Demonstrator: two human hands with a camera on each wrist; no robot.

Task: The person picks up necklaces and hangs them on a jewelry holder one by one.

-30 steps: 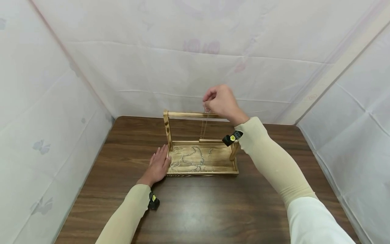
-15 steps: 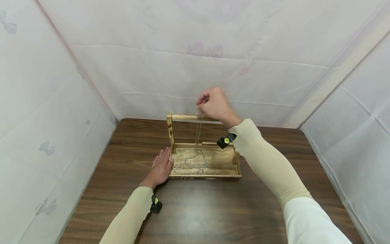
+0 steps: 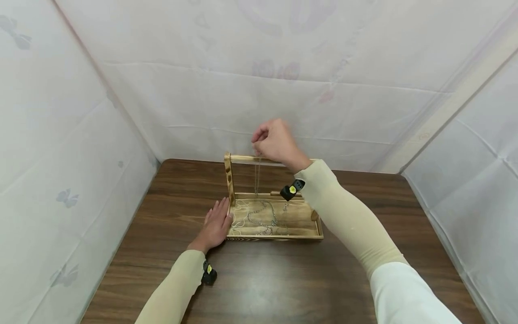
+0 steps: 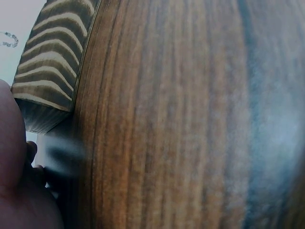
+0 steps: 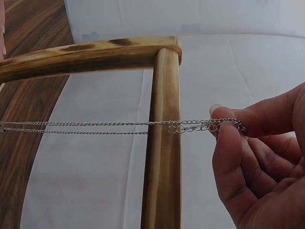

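A wooden stand with a tray base and a top bar sits on the dark wood table. My right hand is above the bar and pinches a thin silver chain that hangs down toward the tray. In the right wrist view the chain runs across the bar from my thumb and forefinger. My left hand lies flat on the table, its straight fingers against the tray's left end. More chains lie tangled in the tray.
White fabric walls enclose the table on the left, back and right. The left wrist view shows the burnt-striped corner of the tray and the table surface.
My right hand has carried the pinched chain leftward along the top bar. The left hand has stayed against the tray's left end.
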